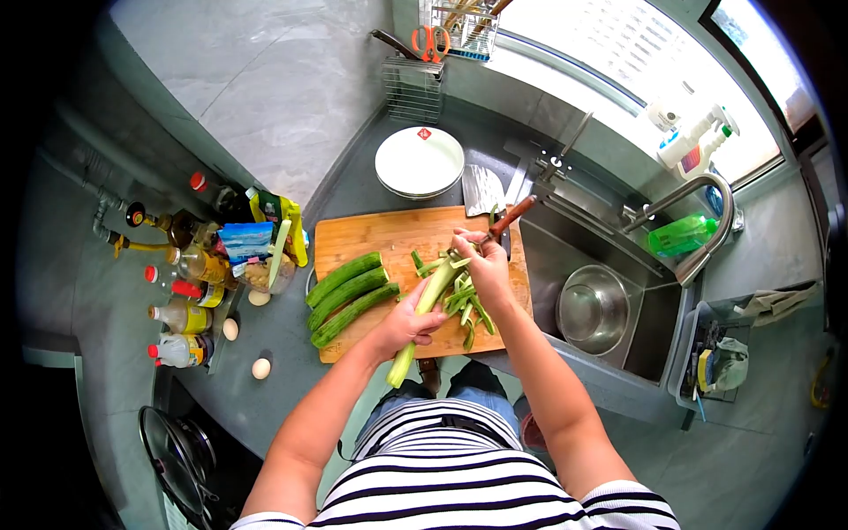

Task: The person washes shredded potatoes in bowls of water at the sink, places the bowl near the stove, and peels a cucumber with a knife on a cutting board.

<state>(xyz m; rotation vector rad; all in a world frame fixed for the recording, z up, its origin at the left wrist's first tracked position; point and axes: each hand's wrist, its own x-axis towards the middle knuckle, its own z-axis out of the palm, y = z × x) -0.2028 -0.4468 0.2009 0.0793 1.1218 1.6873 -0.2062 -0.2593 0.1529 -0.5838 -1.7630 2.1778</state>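
Note:
My left hand (408, 325) is closed around a pale green, peeled cucumber (433, 296), which slants over the front edge of the wooden cutting board (353, 234). At the upper end of this cucumber, my right hand (484, 261) grips a tool with a reddish-brown handle (514, 216); the fingers hide its working end. Green peel strips (470, 309) lie in a pile beneath and beside my right hand. Three unpeeled dark green cucumbers (349, 296) rest side by side on the board's left part.
White plates (420, 161) and a cleaver blade (482, 190) lie behind the board. On the right, a sink (552, 247) holds a metal bowl (594, 309). Bottles (184, 318) and eggs (261, 368) are at the left. A lidded pot (181, 455) stands lower left.

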